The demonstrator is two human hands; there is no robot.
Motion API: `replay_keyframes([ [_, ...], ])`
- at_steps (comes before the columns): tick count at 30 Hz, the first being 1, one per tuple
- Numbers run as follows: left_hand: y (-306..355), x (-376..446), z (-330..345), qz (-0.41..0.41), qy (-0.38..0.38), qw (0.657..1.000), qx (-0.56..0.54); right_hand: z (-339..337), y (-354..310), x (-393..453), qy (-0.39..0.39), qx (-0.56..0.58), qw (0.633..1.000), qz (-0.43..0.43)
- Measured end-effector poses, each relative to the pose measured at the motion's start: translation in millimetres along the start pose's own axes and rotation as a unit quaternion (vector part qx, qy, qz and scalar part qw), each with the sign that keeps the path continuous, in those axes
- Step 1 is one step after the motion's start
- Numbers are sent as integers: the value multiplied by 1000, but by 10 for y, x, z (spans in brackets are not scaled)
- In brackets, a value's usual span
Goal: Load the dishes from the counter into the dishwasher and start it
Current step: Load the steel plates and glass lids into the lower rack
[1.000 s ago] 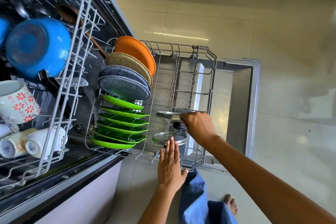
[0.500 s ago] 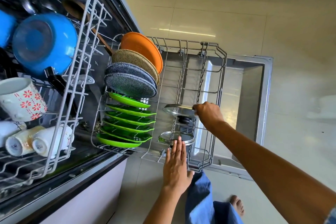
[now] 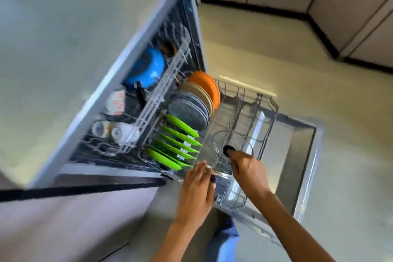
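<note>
Glass and steel make up the lid (image 3: 232,147) I am working with: a clear dome with a metal rim and a black knob (image 3: 229,150) at its centre, lying tilted over the tines of the pulled-out lower rack (image 3: 263,130), beside the row of green plates (image 3: 178,144). My right hand (image 3: 247,171) has its fingertips at the knob; motion blur keeps me from saying whether that grip is closed on the knob or only touching it. My left hand (image 3: 198,190) lies with straight fingers against the rack's near edge, holding nothing. I judge the lid fairly light but stiff, brittle and slippery at the glass, so the knob is the place to take it, or the metal rim if it needs turning. It should be set down gently between tines so it cannot knock the plates or slide flat.
</note>
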State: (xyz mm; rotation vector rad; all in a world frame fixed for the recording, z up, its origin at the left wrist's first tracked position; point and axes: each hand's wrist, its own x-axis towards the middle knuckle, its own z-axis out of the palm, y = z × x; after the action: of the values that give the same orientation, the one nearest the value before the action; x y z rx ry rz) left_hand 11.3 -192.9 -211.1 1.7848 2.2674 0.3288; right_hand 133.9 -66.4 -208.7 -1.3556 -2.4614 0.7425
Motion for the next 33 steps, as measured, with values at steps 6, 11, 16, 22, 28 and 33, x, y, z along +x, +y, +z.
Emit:
replay_keyframes([
  [6, 326, -1096, -1822, -79, 152, 985, 16, -1112, -1446, -650, 67, 66, 987, -127],
  [11, 375, -2297, -2910, -227, 262, 936, 54, -1755, -2754, -1109, 97, 156, 951, -249],
  [16, 292, -3331, -3459, -369, 372, 848, 82, -1886, -3887, -1456, 18, 222, 912, -343],
  [22, 151, -4384, -3586, -501, 396, 762, 108, -1596, -4862, -2021, -68, 247, 858, -445],
  [28, 49, -5663, -3492, -617, 406, 659, 142, -793, -5750, -2964, -156, 265, 792, -527],
  [33, 72, -6839, -3281, -738, 391, 529, 153, -224, -6509, -4161, -260, 300, 681, -615],
])
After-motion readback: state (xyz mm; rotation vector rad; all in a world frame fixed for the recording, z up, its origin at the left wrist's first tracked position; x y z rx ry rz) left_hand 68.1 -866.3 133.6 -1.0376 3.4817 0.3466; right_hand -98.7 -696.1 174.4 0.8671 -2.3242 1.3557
